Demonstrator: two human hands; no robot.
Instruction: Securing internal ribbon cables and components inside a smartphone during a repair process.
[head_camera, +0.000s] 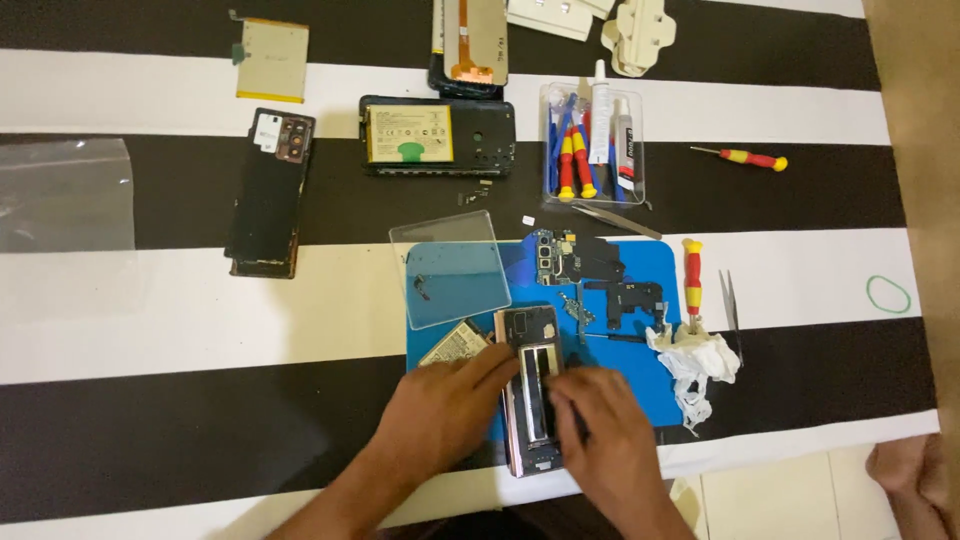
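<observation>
Both hands' fingers, left hand (440, 408) and right hand (600, 432), grasping slim opened phone frame (530, 385) on smooth blue mat (640, 375), striped worktop (180, 320).

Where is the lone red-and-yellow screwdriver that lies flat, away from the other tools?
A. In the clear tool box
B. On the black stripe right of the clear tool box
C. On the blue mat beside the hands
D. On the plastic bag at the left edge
B: the screwdriver lies by itself on the black stripe, to the right of the tool box.
</observation>
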